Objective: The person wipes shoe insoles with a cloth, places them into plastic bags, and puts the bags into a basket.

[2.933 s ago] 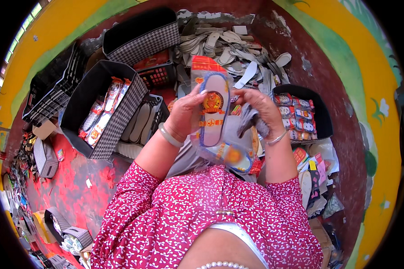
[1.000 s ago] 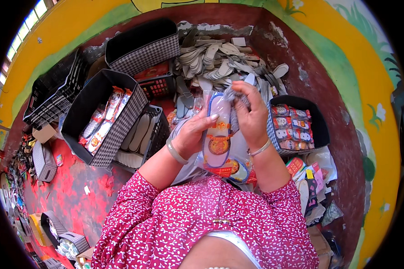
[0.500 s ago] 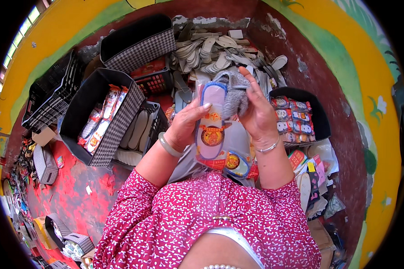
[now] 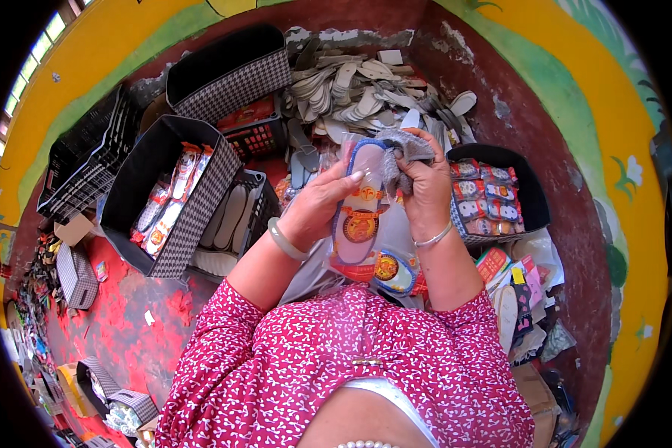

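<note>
Head view: left hand (image 4: 317, 205) pinched clear printed sleeve (image 4: 357, 224) at chest height; right hand (image 4: 425, 187) clamped grey insoles (image 4: 403, 153) at sleeve mouth. Best kept mouth spread, soles aligned, fed straight. Packed bin (image 4: 530, 187) sat just right.

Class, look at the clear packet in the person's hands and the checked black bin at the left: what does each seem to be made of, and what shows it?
The clear packet with a blue-edged insole, pinched by left hand and right hand, looks like thin glossy plastic film: it shines and the insole shows through. The checked black bin seems to be woven fabric over stiff board: matte, straight upright walls, though that is uncertain.
</note>
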Demonstrator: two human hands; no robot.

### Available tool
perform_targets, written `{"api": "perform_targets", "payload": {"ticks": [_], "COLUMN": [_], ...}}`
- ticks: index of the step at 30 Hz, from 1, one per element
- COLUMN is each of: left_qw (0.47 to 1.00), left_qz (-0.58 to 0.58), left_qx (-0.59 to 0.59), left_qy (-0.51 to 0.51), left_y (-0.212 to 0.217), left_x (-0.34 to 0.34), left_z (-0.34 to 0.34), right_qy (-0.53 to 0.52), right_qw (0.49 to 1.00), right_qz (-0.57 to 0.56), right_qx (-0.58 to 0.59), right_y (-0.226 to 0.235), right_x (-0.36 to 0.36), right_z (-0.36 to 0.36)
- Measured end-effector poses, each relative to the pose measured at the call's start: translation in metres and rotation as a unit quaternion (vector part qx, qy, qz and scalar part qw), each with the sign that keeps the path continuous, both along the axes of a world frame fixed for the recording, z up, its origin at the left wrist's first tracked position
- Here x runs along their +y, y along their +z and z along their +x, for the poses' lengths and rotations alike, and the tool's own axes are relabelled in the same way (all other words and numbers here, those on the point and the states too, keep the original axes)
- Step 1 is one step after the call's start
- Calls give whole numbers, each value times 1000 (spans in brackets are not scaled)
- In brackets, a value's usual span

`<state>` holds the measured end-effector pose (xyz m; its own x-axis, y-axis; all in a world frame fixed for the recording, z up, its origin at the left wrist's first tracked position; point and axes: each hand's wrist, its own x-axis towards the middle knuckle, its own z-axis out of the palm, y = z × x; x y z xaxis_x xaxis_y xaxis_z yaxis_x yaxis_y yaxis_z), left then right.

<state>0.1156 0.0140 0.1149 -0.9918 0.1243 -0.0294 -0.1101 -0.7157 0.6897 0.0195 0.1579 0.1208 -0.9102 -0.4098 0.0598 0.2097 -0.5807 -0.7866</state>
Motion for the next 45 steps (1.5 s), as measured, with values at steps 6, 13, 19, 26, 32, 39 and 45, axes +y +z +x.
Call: {"api": "perform_targets", "payload": {"ticks": [6,13,19,26,32,39,45], "left_qw": [999,998,999,992,996,987,977], "left_qz": [36,48,41,94,37,150,163], "left_qx": [-15,25,27,60,52,48,45], "left_qy": [3,24,0,58,68,34,132], "left_y": [-3,2,-5,-11,4,-6,-18], "left_x": [5,-5,1,-9,-25,-1,-26], "left_z": [1,1,4,3,2,-8,-24], "right_qy": [-10,-111,-64,-97,-34,-111,28], "right_qw": [997,994,836,737,895,721,715], "right_qz": [-38,-11,273,311,310,338,330], "right_qx": [-73,11,471,592,318,595,615], "right_y": [-12,3,5,-10,-27,20,-2], "right_x": [4,46,-8,-11,17,-20,-22], "right_z": [-12,-51,7,22,3,19,44]}}
